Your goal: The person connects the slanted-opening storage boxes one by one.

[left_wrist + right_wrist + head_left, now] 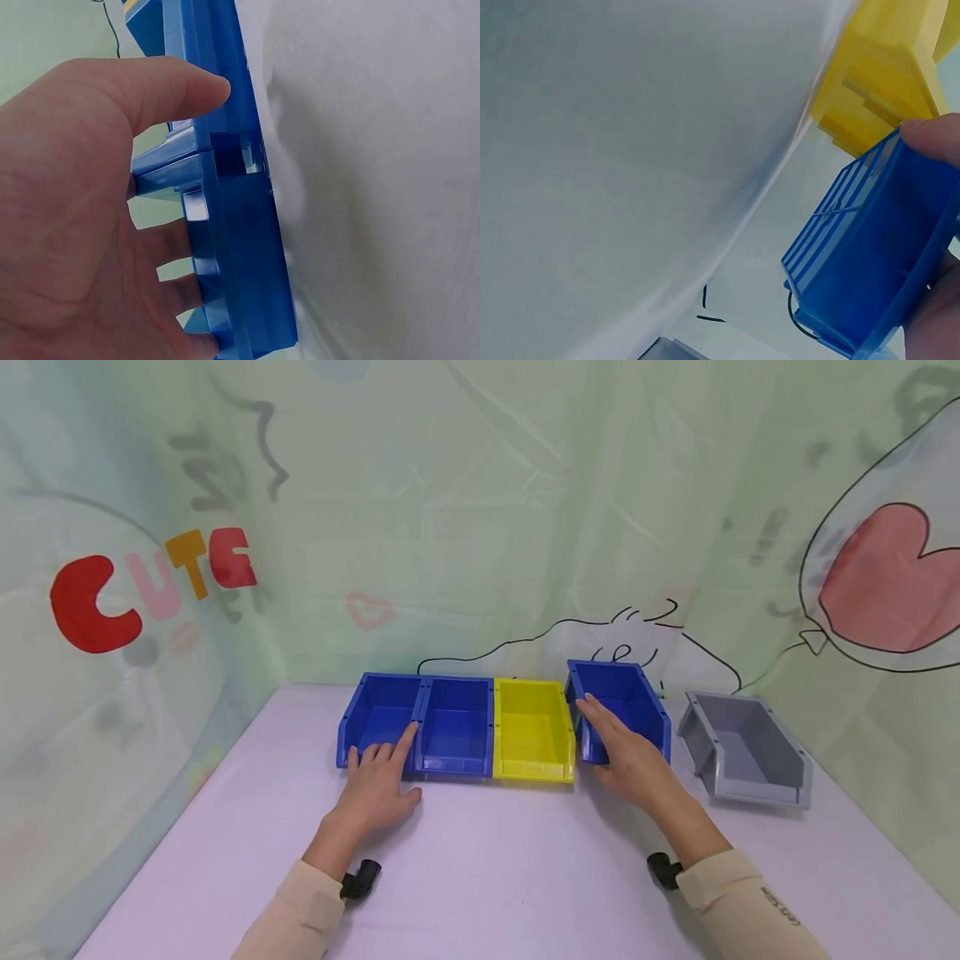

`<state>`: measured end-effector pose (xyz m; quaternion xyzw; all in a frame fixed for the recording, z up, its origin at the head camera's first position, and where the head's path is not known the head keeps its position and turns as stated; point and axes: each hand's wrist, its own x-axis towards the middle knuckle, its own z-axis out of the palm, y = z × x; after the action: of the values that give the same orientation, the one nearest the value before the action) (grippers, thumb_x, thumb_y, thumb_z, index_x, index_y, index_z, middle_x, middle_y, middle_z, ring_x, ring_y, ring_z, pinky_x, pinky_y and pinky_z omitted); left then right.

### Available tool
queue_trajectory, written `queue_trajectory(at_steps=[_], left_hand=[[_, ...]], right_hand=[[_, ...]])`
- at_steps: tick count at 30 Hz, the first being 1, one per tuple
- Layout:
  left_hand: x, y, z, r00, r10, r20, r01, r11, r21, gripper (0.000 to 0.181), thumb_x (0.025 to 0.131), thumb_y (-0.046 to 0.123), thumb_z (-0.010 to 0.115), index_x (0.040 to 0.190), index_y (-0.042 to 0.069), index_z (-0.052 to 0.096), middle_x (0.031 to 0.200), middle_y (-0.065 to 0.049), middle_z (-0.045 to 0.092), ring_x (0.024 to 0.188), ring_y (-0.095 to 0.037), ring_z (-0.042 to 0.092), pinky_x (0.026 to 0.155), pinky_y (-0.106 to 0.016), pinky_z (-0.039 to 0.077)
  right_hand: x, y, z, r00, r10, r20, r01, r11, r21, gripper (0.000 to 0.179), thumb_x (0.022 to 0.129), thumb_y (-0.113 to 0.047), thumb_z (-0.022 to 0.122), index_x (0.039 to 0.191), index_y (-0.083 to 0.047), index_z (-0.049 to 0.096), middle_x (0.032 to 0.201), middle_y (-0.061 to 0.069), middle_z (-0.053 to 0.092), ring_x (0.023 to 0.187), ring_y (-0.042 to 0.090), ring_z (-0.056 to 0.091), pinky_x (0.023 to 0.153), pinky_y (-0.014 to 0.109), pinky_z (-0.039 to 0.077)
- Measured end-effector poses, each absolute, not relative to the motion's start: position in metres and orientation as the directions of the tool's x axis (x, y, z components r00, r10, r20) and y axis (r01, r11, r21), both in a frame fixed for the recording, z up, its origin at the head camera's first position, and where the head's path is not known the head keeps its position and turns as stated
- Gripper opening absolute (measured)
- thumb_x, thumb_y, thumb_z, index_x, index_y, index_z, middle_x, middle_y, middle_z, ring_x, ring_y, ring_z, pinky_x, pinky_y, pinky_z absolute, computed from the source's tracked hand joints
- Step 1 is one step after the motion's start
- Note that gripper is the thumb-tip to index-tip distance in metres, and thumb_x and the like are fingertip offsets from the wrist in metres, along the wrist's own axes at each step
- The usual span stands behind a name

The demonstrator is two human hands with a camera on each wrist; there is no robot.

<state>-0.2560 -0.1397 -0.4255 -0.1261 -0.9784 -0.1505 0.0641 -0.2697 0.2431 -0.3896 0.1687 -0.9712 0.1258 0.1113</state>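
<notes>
Two blue bins, the leftmost one (385, 697) and its neighbour (456, 731), stand side by side against a yellow bin (528, 722). My left hand (375, 789) rests its fairly straight fingers over the leftmost bin's front edge, the index finger at the seam between the two. In the left wrist view its thumb (187, 90) hangs in front of the blue walls. My right hand (637, 764) grips a third blue bin (618, 685) by its side wall, thumb (934, 139) at the front. That bin is raised and tilted beside the yellow one.
A grey bin (750, 747) stands at an angle on the right, near the table's edge. The white-covered table (510, 877) stretches in front of the row. Behind it hangs a printed curtain (465, 527), which also runs along both sides.
</notes>
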Motion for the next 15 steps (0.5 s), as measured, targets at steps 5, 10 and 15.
queue_trajectory(at_steps=[5,10,15], left_hand=[[-0.2563,-0.1414,-0.4259,-0.962,0.219,0.164,0.258,0.925,0.278,0.098,0.091,0.037,0.072,0.168,0.023,0.012,0.147,-0.021,0.055,0.143,-0.047,0.042,0.120,-0.077,0.011],[-0.2565,-0.1415,-0.4261,-0.961,0.221,0.163,0.261,0.922,0.286,0.098,0.091,0.037,0.072,0.168,0.024,0.012,0.147,-0.020,0.056,0.144,-0.047,0.042,0.120,-0.078,0.010],[-0.2561,-0.1406,-0.4257,-0.963,0.222,0.155,0.259,0.921,0.291,0.098,0.091,0.037,0.072,0.168,0.024,0.013,0.148,-0.021,0.055,0.144,-0.048,0.041,0.120,-0.078,0.009]], right_hand=[[-0.2683,0.2410,-0.3879,-0.911,-0.315,0.266,-0.374,0.902,-0.214,0.102,0.084,-0.006,0.080,0.165,-0.021,0.019,0.173,0.012,0.021,0.052,0.012,0.044,0.059,0.028,0.053],[-0.2667,0.2406,-0.3886,-0.908,-0.318,0.271,-0.381,0.897,-0.224,0.101,0.084,-0.004,0.080,0.165,-0.020,0.022,0.172,0.013,0.023,0.048,0.012,0.042,0.056,0.023,0.049],[-0.2658,0.2412,-0.3893,-0.916,-0.312,0.253,-0.371,0.899,-0.233,0.100,0.085,-0.004,0.080,0.165,-0.020,0.022,0.172,0.014,0.023,0.048,0.012,0.043,0.061,0.029,0.055]])
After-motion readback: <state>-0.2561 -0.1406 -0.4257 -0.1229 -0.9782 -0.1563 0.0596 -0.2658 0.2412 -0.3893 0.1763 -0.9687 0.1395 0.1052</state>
